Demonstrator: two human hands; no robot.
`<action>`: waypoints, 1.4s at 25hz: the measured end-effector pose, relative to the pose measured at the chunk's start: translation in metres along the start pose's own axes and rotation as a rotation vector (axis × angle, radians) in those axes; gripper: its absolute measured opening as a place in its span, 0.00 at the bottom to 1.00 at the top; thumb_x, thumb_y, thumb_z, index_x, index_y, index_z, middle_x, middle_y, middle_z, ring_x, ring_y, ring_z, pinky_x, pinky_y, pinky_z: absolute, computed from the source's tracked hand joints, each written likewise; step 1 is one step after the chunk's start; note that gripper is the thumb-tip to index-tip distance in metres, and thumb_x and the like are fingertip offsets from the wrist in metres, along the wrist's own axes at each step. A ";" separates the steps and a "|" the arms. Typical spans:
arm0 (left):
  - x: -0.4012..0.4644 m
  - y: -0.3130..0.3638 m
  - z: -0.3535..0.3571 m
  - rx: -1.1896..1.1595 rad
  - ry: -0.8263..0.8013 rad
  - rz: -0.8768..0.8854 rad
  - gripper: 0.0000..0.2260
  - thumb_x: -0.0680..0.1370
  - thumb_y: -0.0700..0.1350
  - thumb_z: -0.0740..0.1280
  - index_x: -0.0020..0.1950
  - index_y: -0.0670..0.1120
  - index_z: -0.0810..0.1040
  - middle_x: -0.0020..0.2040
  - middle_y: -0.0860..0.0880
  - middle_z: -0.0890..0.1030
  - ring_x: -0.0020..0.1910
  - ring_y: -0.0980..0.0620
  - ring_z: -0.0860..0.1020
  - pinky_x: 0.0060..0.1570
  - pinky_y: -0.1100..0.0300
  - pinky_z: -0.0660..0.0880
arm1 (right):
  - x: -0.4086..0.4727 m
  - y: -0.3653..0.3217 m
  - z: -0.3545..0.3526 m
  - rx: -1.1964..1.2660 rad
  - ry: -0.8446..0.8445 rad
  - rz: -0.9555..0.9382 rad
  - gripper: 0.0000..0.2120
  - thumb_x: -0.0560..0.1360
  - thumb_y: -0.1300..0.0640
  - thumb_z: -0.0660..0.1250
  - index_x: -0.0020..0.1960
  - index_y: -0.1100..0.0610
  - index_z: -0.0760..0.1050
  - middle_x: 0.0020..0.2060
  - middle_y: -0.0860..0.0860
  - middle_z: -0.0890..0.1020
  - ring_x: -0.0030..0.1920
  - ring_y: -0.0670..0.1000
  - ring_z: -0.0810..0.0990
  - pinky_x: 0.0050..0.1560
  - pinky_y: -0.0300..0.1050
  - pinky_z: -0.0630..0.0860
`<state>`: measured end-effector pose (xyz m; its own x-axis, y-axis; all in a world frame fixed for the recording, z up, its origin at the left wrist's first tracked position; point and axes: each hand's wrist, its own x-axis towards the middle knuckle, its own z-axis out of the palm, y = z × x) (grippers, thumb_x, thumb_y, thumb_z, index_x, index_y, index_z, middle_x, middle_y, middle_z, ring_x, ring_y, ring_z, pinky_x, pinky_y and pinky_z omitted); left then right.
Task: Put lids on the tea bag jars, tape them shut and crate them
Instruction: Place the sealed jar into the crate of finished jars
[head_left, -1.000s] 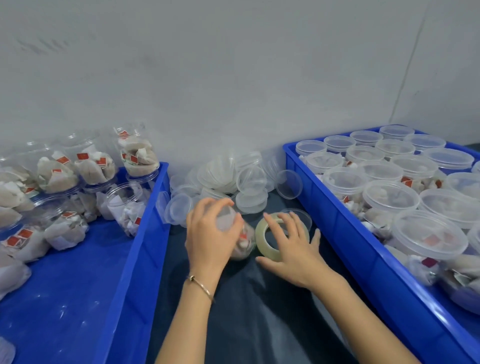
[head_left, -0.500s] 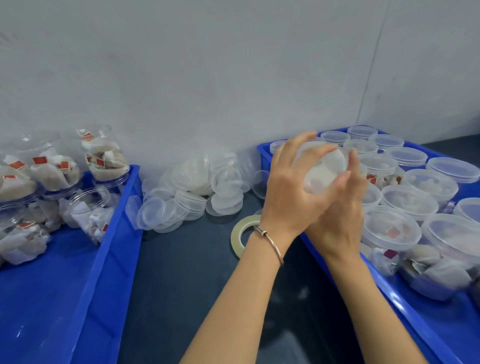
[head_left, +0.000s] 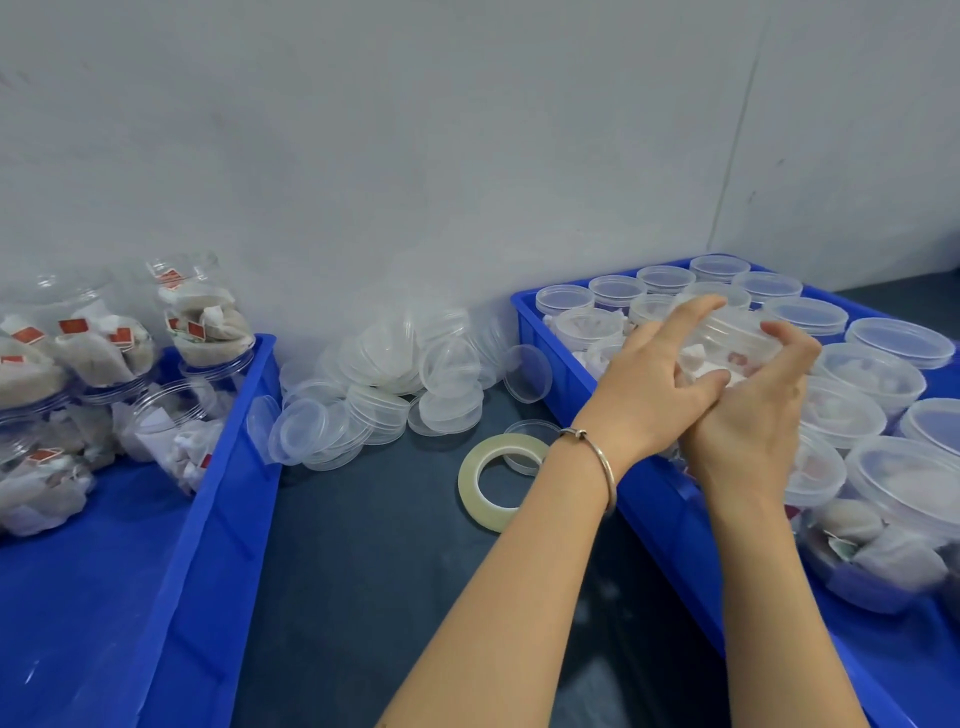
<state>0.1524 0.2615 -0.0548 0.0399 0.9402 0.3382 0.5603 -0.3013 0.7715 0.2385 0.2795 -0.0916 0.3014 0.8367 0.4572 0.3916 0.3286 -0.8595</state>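
A lidded jar (head_left: 730, 345) is gripped between the left hand (head_left: 652, 395) and right hand (head_left: 753, 415) above the right crate (head_left: 670, 499), at about two o'clock, probably to be set among the finished jars. The tape roll (head_left: 501, 480) is left at six o'clock of the lid pile (head_left: 395, 384), so both are kept within reach.

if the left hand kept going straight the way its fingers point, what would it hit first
The left hand points up and right, fingers against the held jar. Past it, the lidded jars at the back of the right crate probably come next; depth is unclear.
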 end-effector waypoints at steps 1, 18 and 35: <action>0.001 0.001 0.003 -0.007 0.001 0.008 0.24 0.78 0.43 0.65 0.73 0.57 0.65 0.59 0.45 0.73 0.36 0.57 0.70 0.54 0.63 0.69 | 0.002 0.001 -0.002 -0.019 0.008 0.005 0.30 0.71 0.50 0.69 0.68 0.53 0.59 0.63 0.59 0.71 0.47 0.48 0.66 0.46 0.49 0.63; -0.020 -0.050 0.032 0.082 -0.080 -0.199 0.19 0.83 0.49 0.51 0.58 0.41 0.79 0.64 0.42 0.69 0.69 0.42 0.62 0.68 0.46 0.60 | 0.001 0.020 0.006 -0.559 -0.377 -0.017 0.14 0.76 0.62 0.63 0.61 0.64 0.74 0.61 0.62 0.74 0.63 0.62 0.70 0.62 0.53 0.64; -0.172 -0.167 -0.251 0.319 0.948 -0.799 0.24 0.80 0.48 0.60 0.76 0.56 0.58 0.72 0.39 0.62 0.66 0.37 0.67 0.61 0.46 0.67 | -0.208 -0.145 0.210 0.094 -1.173 -0.668 0.25 0.76 0.67 0.58 0.73 0.65 0.60 0.69 0.59 0.65 0.69 0.57 0.64 0.68 0.50 0.64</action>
<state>-0.1559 0.1102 -0.1069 -0.9269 0.3209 0.1945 0.3336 0.4674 0.8187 -0.0640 0.1495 -0.1100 -0.8533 0.3692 0.3681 0.0956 0.8049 -0.5856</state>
